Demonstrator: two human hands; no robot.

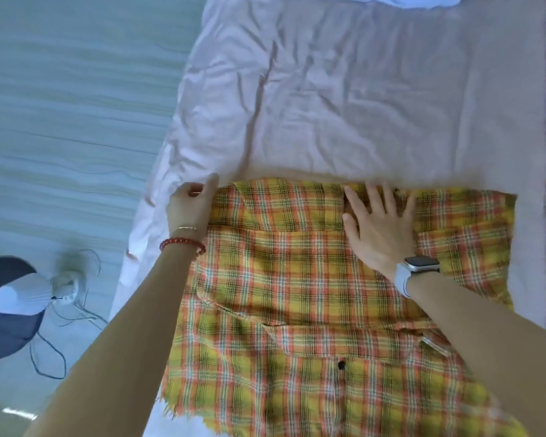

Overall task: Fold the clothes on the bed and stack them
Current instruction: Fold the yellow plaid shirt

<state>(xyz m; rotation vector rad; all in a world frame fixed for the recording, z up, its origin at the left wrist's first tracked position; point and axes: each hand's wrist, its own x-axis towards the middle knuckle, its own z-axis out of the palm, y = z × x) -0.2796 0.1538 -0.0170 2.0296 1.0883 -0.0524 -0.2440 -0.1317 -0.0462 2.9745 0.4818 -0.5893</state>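
I look down from my head camera at a bed [375, 89] covered by a wrinkled pale pink sheet that fills the upper and middle frame. A yellow, orange and green plaid shirt [297, 294] lies spread flat across the lower half of the frame, with a dark button showing near the bottom centre and a frayed hem at the lower left.

My left hand [191, 206], at centre left, sits on the shirt's upper left corner with fingers curled in; they seem to pinch the fabric edge, though I cannot tell for sure. That wrist wears a red bead bracelet [182, 242] and a thin gold one.

My right hand [379, 225], right of centre, lies released and flat, fingers spread, palm pressing on the shirt near its top edge. That wrist carries a smartwatch [421, 264] on a pale band.

At the top edge of the frame, a light blue garment [407, 0] rests on the bed, well apart from the shirt. In the lower left, on the pale floor [60, 121] beside the bed, stands a small fan [22, 294] with trailing cables.
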